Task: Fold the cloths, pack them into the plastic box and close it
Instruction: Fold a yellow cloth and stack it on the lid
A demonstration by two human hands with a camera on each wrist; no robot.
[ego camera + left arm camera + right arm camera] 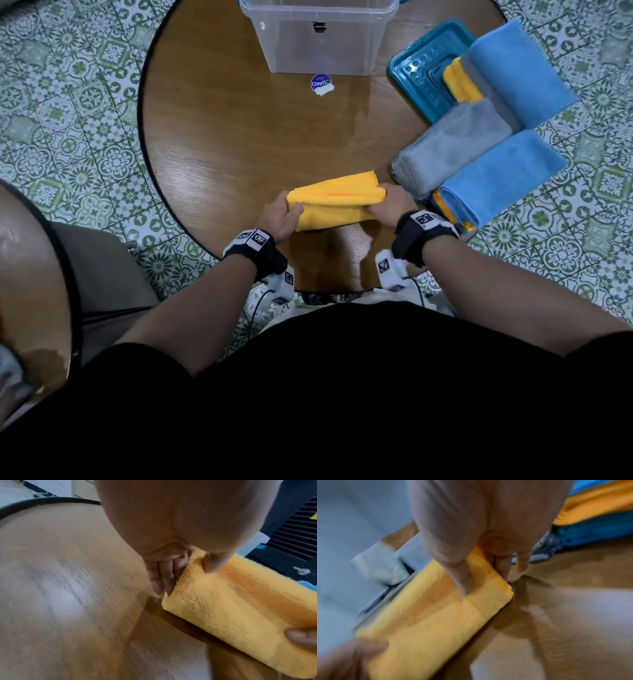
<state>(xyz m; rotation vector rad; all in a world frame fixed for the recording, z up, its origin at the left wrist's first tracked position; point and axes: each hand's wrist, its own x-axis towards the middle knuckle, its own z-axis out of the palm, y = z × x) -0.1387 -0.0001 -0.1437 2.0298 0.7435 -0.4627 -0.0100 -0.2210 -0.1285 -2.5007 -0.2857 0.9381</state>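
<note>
While both hands, left (282,216) and right (394,202), are pinching the cloth (337,202) ends, I'm keeping edges aligned before creasing.

Round table (222,144), person at near edge. Plastic box (318,37) at far side, centre, open top. Sticker (321,84) on table just in front of box. Lid (424,78) right of box, lying flat; folded cloths (507,68) stacked partly on it. More folded cloths (479,171) nearer, at right edge, overhanging. Cloth being folded (337,202) near-centre, left hand (282,219) at its left end, right hand (394,202) at its right end. Second table (30,274) to left.
</note>
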